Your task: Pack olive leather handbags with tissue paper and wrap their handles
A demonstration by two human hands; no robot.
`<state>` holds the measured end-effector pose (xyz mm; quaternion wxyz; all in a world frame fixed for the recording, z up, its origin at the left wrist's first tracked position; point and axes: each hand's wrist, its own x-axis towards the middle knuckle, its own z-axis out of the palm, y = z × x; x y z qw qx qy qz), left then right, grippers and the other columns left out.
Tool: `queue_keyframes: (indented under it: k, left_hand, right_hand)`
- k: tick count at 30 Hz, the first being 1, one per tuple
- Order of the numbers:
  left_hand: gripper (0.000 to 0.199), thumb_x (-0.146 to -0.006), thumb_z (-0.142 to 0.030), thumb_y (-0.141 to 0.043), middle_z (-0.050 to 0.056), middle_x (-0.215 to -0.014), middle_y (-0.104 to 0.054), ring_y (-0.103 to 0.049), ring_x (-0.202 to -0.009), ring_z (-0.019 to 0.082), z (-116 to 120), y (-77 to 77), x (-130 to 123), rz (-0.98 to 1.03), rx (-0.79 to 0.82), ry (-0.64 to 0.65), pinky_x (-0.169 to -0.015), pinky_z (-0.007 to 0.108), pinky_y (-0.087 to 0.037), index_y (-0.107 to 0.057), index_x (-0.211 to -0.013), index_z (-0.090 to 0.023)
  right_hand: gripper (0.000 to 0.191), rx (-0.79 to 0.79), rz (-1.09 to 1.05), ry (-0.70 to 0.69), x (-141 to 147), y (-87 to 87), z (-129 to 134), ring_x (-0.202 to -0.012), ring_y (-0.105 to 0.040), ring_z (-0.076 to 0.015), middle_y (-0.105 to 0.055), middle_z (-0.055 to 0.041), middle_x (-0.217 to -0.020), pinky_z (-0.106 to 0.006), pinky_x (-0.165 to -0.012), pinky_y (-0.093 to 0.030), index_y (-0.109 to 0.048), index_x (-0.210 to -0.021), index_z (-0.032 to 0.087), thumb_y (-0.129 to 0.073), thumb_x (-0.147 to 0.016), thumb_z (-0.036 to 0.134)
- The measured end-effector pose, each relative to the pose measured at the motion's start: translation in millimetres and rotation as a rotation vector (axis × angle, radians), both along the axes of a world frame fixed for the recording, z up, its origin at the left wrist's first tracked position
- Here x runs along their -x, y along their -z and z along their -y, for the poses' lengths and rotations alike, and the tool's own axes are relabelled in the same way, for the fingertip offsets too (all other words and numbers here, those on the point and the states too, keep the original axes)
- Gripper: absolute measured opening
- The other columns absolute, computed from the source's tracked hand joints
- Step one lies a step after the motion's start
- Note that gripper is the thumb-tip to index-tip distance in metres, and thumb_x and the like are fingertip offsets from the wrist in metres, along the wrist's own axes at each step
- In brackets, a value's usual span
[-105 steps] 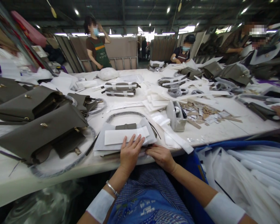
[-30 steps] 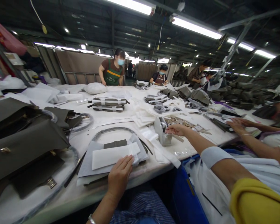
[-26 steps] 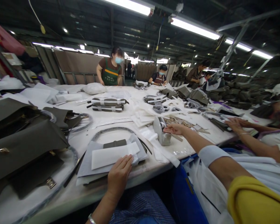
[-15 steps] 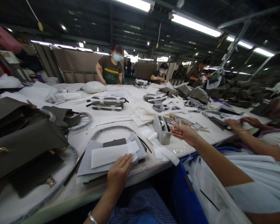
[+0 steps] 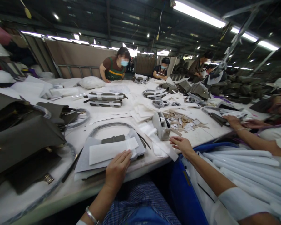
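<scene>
My left hand (image 5: 118, 164) lies flat on a white foam strip (image 5: 112, 151), fingers stretched out near its right end. Beneath the strip are grey-white wrapping sheets (image 5: 83, 161) and a dark olive bag piece (image 5: 112, 139), only partly visible. A wrapped strap or handle (image 5: 112, 124) curves behind this stack. Over the table's front edge, my right hand (image 5: 181, 145) has its fingers extended to the left, slightly bent; I make out nothing held in them. Just beyond it stands a grey tape dispenser (image 5: 161, 126), apart from the fingers.
Olive bags (image 5: 25, 134) crowd the left side. Wrapped bundles (image 5: 105, 98), white strips (image 5: 152, 134) and small scraps (image 5: 181, 120) lie across the table (image 5: 103, 115). A blue bin (image 5: 186, 193) holds white foam rolls (image 5: 243, 159). A co-worker's hands (image 5: 234, 121) are at the right.
My right hand has drawn back from beside the tape dispenser toward the table's front edge, its fingers bending slightly. My left hand stays on the foam strip. A person across the table leans farther forward.
</scene>
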<state>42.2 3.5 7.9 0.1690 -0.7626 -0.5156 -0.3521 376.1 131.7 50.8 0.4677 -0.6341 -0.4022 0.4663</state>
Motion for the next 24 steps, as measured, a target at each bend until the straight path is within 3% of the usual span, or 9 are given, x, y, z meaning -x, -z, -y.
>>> queue_keyframes:
  k: [5, 11, 13, 16, 21, 24]
  left_hand:
    - [0.029, -0.097, -0.016, -0.049, 0.004, -0.122, -0.069, -0.068, -0.108, 0.024, -0.4, -2.3, 1.1, -0.032, 0.015, 0.008, -0.094, 0.038, -0.055, -0.065, -0.12, -0.022]
    - [0.029, -0.096, -0.016, -0.051, 0.003, -0.124, -0.069, -0.067, -0.11, 0.024, -0.2, 0.3, 1.9, -0.009, 0.012, 0.018, -0.096, 0.039, -0.055, -0.064, -0.121, -0.021]
    - [0.029, -0.095, -0.016, -0.053, 0.004, -0.123, -0.069, -0.067, -0.11, 0.024, -0.2, 0.6, 1.7, 0.005, 0.009, 0.02, -0.096, 0.039, -0.055, -0.064, -0.122, -0.021]
    - [0.028, -0.094, -0.016, -0.055, 0.004, -0.123, -0.069, -0.066, -0.111, 0.023, 0.2, 0.4, 1.0, 0.025, 0.017, 0.008, -0.096, 0.038, -0.055, -0.065, -0.121, -0.021]
    - [0.029, -0.093, -0.016, -0.057, 0.003, -0.124, -0.069, -0.066, -0.112, 0.022, 1.7, -0.2, -0.7, 0.052, 0.068, -0.005, -0.099, 0.038, -0.054, -0.066, -0.12, -0.023]
    - [0.028, -0.094, -0.016, -0.057, 0.003, -0.123, -0.069, -0.066, -0.111, 0.022, 2.7, -1.7, -1.2, 0.057, 0.075, -0.011, -0.098, 0.037, -0.054, -0.066, -0.119, -0.022]
  right_hand:
    - [0.016, 0.032, 0.1, -0.084, -10.9, -7.6, -2.8, -0.06, -0.068, -0.0139, -0.074, -0.0074, -0.074, -0.022, -0.054, -0.057, -0.071, -0.075, 0.015, -0.084, -0.067, 0.02]
    - [0.017, -0.056, 0.3, -0.212, -13.2, -14.9, 21.3, -0.064, -0.067, -0.0176, -0.073, -0.0055, -0.074, -0.027, -0.06, -0.056, -0.075, -0.078, 0.018, -0.081, -0.067, 0.03]
    - [0.016, -0.203, 0.513, -0.37, -8.4, -26.9, 31.6, -0.072, -0.068, -0.0207, -0.075, -0.005, -0.08, -0.032, -0.072, -0.055, -0.076, -0.083, 0.021, -0.076, -0.073, 0.034]
    - [0.019, -0.465, 0.852, -0.713, 10.2, -52.8, 45.3, -0.089, -0.068, -0.0232, -0.075, -0.0054, -0.097, -0.034, -0.085, -0.05, -0.077, -0.094, 0.026, -0.063, -0.086, 0.036]
    - [0.022, -0.632, 0.937, -1.258, 65.5, -89.0, 54.6, -0.086, -0.067, -0.0182, -0.074, -0.0048, -0.095, -0.026, -0.078, -0.045, -0.075, -0.102, 0.028, -0.054, -0.094, 0.033]
    - [0.021, -0.768, 1.026, -1.452, 100.4, -95.3, 48.0, -0.081, -0.065, -0.0176, -0.072, -0.0046, -0.089, -0.025, -0.071, -0.042, -0.073, -0.099, 0.026, -0.055, -0.094, 0.034]
